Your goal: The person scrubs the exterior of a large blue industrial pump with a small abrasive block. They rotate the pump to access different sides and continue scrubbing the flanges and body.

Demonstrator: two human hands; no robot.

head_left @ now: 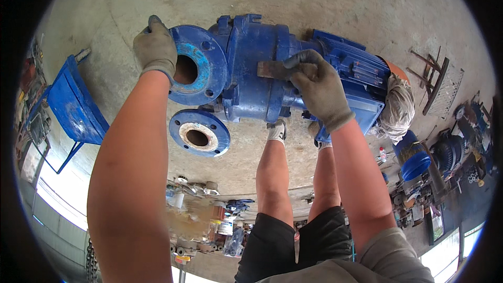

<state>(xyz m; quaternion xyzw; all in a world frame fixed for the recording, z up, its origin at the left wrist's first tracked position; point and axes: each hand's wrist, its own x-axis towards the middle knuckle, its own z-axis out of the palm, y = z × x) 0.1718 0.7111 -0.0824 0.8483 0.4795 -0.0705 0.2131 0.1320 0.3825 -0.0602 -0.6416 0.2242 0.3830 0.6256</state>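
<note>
A blue pump with a motor (254,63) lies across the concrete floor in front of me. Its left end carries an upper round flange (216,68) with bolt holes and a dark bore, and a lower flange (221,135) with a pale worn face. My left hand (155,50), in a grey glove, is closed beside the upper flange's left rim; whether it grips anything is hidden. In the matching glove, my right hand (322,86) is closed around a flat brown bar (271,69), which is held over the blue body.
To the left stands a blue metal barrow (76,105). A crumpled pale bag (398,107) covers the motor's right end, near a blue bucket (415,165). Rusty metal frames (437,86) lie far right. My feet (277,130) stand close to the pump's near side.
</note>
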